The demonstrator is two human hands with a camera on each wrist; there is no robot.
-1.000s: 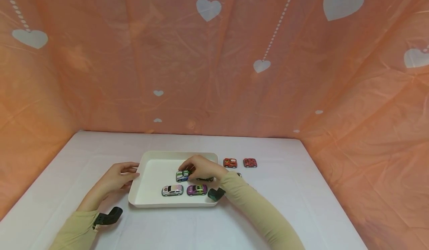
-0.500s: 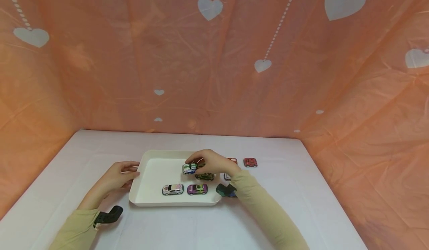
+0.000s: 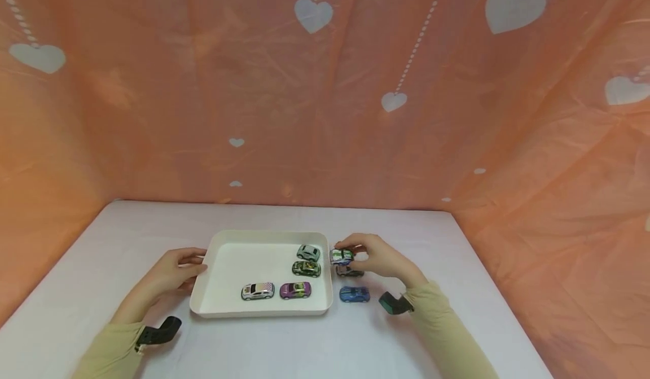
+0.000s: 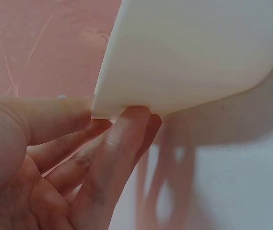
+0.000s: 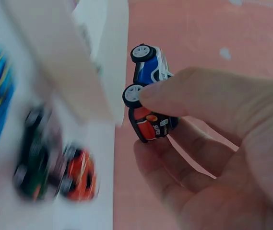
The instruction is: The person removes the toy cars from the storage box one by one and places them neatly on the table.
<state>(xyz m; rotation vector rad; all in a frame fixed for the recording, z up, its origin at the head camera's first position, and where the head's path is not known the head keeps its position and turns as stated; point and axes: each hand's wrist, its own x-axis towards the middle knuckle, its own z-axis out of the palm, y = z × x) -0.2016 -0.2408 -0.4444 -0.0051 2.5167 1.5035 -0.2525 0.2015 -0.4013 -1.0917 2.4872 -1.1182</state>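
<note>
My right hand (image 3: pixel 381 258) pinches a small white, green and blue toy car (image 3: pixel 342 256) between thumb and fingers, just outside the tray's right wall. In the right wrist view, this toy car (image 5: pixel 148 91) also shows red and black parts. At the other side, my left hand (image 3: pixel 175 269) holds the left rim of the white tray (image 3: pixel 261 314); its fingertips (image 4: pixel 135 117) touch the outer wall. In the tray sit a grey car (image 3: pixel 308 252), a camouflage car (image 3: pixel 306 269), a white car (image 3: pixel 257 291) and a purple car (image 3: pixel 295 290).
Right of the tray, a blue car (image 3: pixel 354 294) and a partly covered dark car (image 3: pixel 350 272) stand on the white table (image 3: pixel 254 345). An orange-red car (image 5: pixel 81 175) appears blurred in the right wrist view. An orange curtain (image 3: pixel 274 86) with hearts surrounds the table.
My right hand has carried the toy car rightward from over the tray to beyond its right wall. The grey and camouflage cars are uncovered. My left hand stays at the tray.
</note>
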